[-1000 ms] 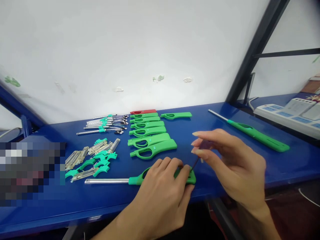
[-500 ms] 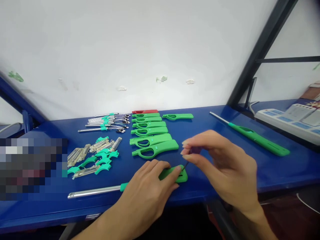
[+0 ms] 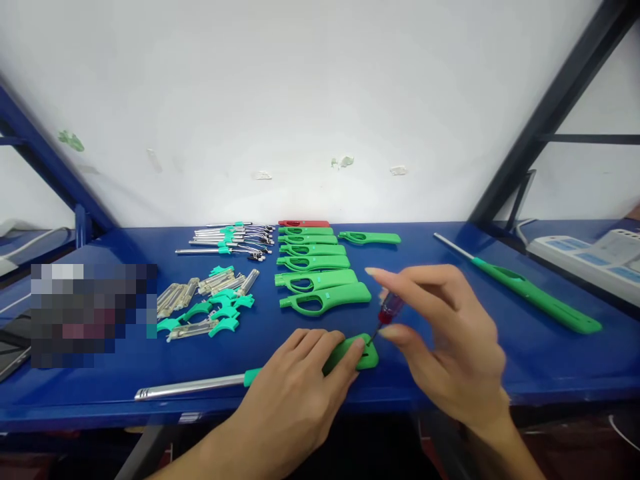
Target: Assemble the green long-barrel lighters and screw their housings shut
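Note:
Near the table's front edge, a green gas lighter [image 3: 369, 361] with a long silver tube lies flat. My left hand [image 3: 296, 383] is closed over its body and hides most of the middle. A small screwdriver [image 3: 387, 310] with a clear reddish-purple handle stands tilted, its tip at the end of the lighter's handle. Around the screwdriver are the fingers of my right hand [image 3: 450, 340], the index finger and thumb held loosely apart. Green handle shells [image 3: 330, 300] lie in a row just behind, with a red shell [image 3: 304, 223] at the far end.
On the left lie clear fuel tanks and teal triggers [image 3: 225, 313], with silver tubes with wires [image 3: 225, 240] behind them. Another long lighter [image 3: 530, 290] rests on the right, near a white device [image 3: 575, 257]. A wall [image 3: 320, 100] closes off the back of the blue table [image 3: 450, 387].
My right thumb and index finger have spread apart, exposing more of the screwdriver handle. The left hand still presses on the lighter. The camera view has turned slightly left.

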A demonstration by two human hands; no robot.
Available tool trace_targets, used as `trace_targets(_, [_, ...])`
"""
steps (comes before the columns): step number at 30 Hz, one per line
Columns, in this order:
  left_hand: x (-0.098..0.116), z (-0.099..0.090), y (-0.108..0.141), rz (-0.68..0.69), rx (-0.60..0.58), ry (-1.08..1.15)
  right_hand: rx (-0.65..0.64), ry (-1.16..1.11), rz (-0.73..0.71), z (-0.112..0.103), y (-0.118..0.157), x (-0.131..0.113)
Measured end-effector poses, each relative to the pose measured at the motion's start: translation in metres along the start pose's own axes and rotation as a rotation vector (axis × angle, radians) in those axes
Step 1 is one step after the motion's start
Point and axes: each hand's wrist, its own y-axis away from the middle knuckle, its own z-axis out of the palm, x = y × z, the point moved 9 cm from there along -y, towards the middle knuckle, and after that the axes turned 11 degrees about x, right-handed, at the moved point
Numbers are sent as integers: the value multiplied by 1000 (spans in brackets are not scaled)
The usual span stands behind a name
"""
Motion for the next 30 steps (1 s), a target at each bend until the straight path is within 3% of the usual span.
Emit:
trace_targets(3, [1, 0, 1, 2, 19, 2, -75, -63, 32, 8, 5, 2])
trace_targets(9, [2, -2, 0, 9, 54, -8, 97, -120, 17, -5, 4, 4])
trace_targets(14, [2, -4, 0, 14, 59, -14, -51, -122, 63, 7, 7, 6])
trace_targets(19, [2, -3, 1, 8, 41, -13, 82, -35, -21, -4, 5, 0])
trace_targets(25, [2, -3, 1, -4, 46, 0, -2, -109, 91, 3, 7, 8])
trace_targets(30, [2, -3, 1, 8, 45, -4, 132, -85, 41, -10, 6, 6])
